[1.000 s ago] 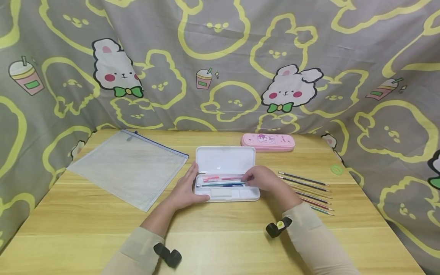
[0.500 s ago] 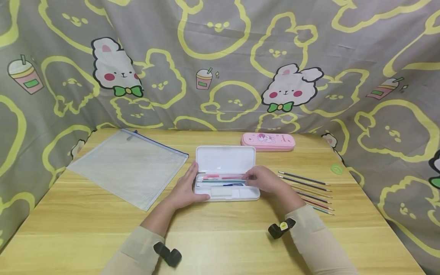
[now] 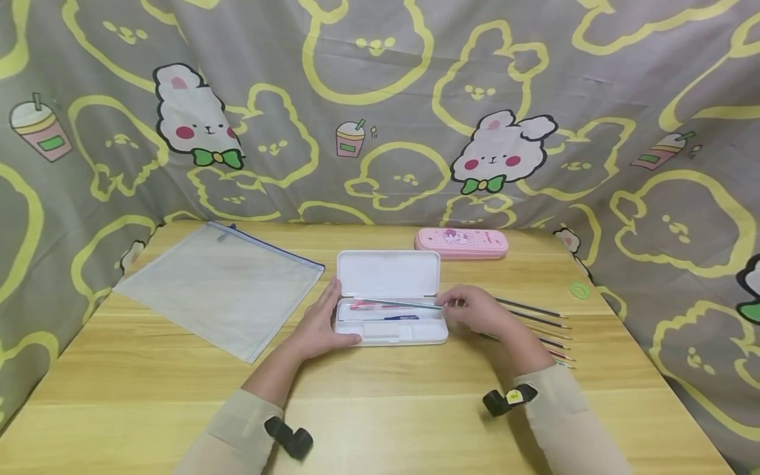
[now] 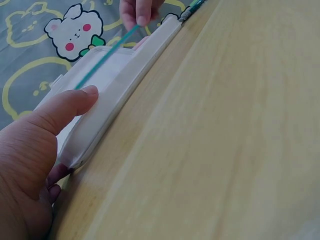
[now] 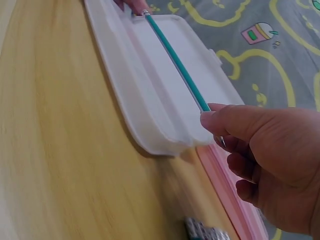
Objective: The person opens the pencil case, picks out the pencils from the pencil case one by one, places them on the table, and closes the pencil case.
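A white pencil case (image 3: 388,272) lies with its lid raised. At its left end my left hand (image 3: 317,330) grips the case, thumb over the front rim. My right hand (image 3: 477,309) pinches a teal pencil (image 5: 177,62) near its pointed tip, between thumb and forefinger. The pencil slants over the case, its other end toward the left hand. Inside the case are a pinkish-red slim pen (image 3: 359,306), a blue item (image 3: 402,318) and a white block (image 3: 381,331) in the front compartment.
Several pencils (image 3: 537,307) lie right of the case, partly behind the right arm. A pink pencil case (image 3: 462,243) stands at the back, a green ring (image 3: 579,290) far right. A mesh zip pouch (image 3: 222,293) lies left. A patterned curtain (image 3: 392,119) hangs behind the table.
The right hand has lifted the teal pencil and moved right, past the case's right end. The blue item shows more clearly in the case. The left hand keeps its place.
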A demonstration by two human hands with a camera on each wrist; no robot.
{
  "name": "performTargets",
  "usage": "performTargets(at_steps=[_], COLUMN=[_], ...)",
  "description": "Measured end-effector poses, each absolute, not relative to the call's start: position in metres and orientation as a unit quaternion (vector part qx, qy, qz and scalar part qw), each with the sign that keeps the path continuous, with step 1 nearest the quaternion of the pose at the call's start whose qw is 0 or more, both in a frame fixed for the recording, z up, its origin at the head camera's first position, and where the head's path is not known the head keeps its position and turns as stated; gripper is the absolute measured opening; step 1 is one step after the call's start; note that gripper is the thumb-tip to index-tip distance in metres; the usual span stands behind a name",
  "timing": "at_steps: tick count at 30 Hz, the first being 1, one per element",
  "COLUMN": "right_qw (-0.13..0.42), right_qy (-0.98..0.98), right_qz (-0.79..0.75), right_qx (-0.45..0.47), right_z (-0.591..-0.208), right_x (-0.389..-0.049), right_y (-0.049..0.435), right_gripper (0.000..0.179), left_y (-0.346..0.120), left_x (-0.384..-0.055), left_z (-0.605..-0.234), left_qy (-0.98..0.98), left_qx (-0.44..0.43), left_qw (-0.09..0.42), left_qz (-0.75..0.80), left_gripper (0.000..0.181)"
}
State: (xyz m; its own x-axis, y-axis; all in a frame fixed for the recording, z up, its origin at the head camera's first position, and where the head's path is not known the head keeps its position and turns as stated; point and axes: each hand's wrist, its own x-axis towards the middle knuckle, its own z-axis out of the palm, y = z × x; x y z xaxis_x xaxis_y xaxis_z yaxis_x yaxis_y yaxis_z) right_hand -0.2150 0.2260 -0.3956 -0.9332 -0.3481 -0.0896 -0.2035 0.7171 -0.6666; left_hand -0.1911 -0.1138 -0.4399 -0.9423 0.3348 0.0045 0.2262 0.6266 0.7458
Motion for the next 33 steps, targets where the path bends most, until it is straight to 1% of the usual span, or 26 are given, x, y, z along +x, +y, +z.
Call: performTargets(at_steps=[3, 8, 15, 17, 27, 33], right_qw=[0.102, 0.082, 0.022, 0.015, 0.031, 0.051], right_qy=[0.925, 0.936, 0.944, 0.944, 0.951, 0.954], right_qz=[-0.341, -0.318, -0.304, -0.308, -0.303, -0.297], right_qx=[-0.134, -0.126, -0.126, -0.118, -0.050, -0.012], right_z=[-0.390, -0.384, -0.386, -0.388, -0.406, -0.412], right_x=[-0.208, -0.193, -0.166, -0.158, -0.118, -0.103], right_y=[0.239, 0.265, 0.305, 0.315, 0.362, 0.379], right_gripper=[0.019, 0.018, 0.016, 0.017, 0.021, 0.026], left_y=[-0.114, -0.115, -0.115, -0.115, -0.115, -0.114], left_x=[-0.192, -0.192, -0.192, -0.192, -0.192, -0.193], left_z=[-0.440, -0.440, -0.441, -0.441, -0.441, -0.441], left_qy=[0.900, 0.900, 0.899, 0.898, 0.898, 0.898], left_qx=[0.157, 0.158, 0.157, 0.157, 0.159, 0.161], left_qw=[0.066, 0.069, 0.068, 0.069, 0.071, 0.069], left_qz=[0.401, 0.400, 0.404, 0.405, 0.405, 0.404], left_gripper=[0.122, 0.122, 0.122, 0.122, 0.122, 0.122])
